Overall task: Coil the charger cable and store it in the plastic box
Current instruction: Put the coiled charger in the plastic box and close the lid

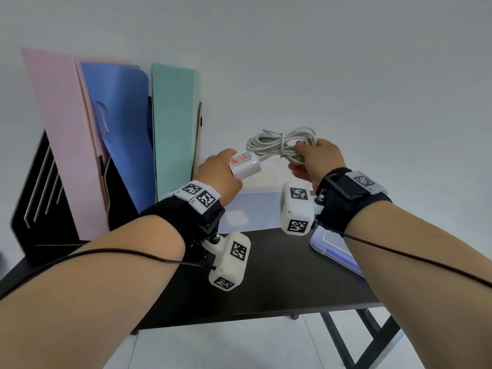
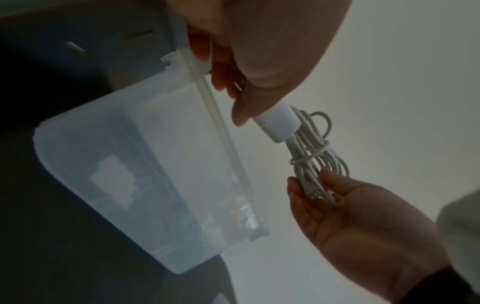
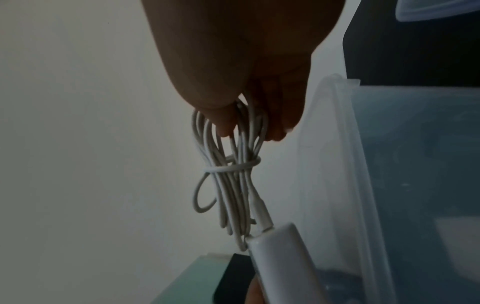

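Head cam: both hands were raised above dark table (image 1: 279,275), in front of white wall. L hand (image 1: 215,173) gripped white charger block (image 1: 245,166), fingers curled round it; red writing showed on block's label. R hand (image 1: 316,158) pinched coiled charger cable (image 1: 279,143), a bundle of loops w/ one turn wound round its middle, held between thumb and fingers. Cable ran straight from block to bundle. Plastic box (image 1: 250,211), translucent, stood open on table below the hands, partly hidden by the wrist cams. Its lid (image 1: 335,246) lay flat on table just to the right. Pink, blue and green folders (image 1: 173,123) stood in black rack at left.

L wrist cam: dim. L fingers (image 2: 221,67) curled round block (image 2: 279,123); bundle (image 2: 315,156) hung off it, above and apart from box (image 2: 145,185). R hand (image 2: 363,222) held far end of loops, palm up, thumb (image 2: 335,179) pressed on them.

R wrist cam: dim. R fingertips (image 3: 226,125) hooked thru loops of cable (image 3: 233,176); block (image 3: 283,253) sat at lower end, just beside box rim (image 3: 340,164). Cable not in box.
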Available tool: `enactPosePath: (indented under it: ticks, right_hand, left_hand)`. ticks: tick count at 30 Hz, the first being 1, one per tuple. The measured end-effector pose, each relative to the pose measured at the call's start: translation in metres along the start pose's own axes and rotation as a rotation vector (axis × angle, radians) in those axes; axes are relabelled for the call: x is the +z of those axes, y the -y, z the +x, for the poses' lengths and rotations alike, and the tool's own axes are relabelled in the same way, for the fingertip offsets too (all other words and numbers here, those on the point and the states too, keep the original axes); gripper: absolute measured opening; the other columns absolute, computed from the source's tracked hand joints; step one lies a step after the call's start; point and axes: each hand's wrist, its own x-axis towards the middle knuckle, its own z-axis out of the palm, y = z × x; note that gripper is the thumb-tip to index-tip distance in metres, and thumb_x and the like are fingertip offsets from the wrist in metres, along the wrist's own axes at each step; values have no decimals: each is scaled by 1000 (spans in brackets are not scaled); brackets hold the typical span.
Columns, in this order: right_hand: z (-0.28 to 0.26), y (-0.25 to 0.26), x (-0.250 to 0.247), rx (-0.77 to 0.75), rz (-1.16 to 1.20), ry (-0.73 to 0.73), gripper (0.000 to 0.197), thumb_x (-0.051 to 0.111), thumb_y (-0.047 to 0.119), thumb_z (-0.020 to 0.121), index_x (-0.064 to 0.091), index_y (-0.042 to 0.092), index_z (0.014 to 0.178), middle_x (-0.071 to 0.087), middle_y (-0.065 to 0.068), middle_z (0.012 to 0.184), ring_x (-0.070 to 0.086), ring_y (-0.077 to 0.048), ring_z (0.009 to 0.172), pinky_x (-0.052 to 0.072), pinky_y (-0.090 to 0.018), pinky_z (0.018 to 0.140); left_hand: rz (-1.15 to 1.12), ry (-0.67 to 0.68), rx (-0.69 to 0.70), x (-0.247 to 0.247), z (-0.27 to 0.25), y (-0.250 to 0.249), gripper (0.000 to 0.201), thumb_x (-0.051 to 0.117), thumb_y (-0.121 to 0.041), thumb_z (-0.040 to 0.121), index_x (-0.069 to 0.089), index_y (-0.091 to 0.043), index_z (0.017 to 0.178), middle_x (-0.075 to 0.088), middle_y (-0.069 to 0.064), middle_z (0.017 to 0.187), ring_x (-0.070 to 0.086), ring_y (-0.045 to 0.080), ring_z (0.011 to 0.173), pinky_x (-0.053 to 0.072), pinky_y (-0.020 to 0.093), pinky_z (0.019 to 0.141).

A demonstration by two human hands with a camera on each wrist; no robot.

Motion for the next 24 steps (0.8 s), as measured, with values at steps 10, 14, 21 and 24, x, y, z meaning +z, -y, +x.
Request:
enactPosePath:
  ticks: [10,14,21,24]
  right_hand:
    - [32,-15,-2,-19,-901,147,21,57,20,84,52,5,71,50,-10,71,44,-23,66,31,-26,52]
    - [42,-17,13,-75,-1114,181,22,53,15,84,45,9,65,42,-3,63,42,-20,61,28,-24,49]
    - [47,-31,33,-102,-1691,537,36,53,26,92,42,15,59,51,-5,75,49,-23,81,38,-30,76]
    - [40,-24,33,-74,-1713,565,32,50,23,94,45,11,64,47,-4,73,47,-23,86,35,-29,77]
  left_hand:
    - [210,200,-117,7,19,-1,41,50,-37,75,62,-11,104,64,8,94,57,25,77,42,30,68]
    - [335,200,-106,14,23,2,33,43,-38,86,61,-12,97,58,5,87,48,24,77,29,30,63]
    - [540,248,-93,26,27,8,42,24,-37,89,53,-15,68,54,4,73,51,26,78,26,43,85]
    - [580,254,-85,27,26,9,46,20,-36,88,52,-14,64,54,5,72,48,24,73,26,45,91]
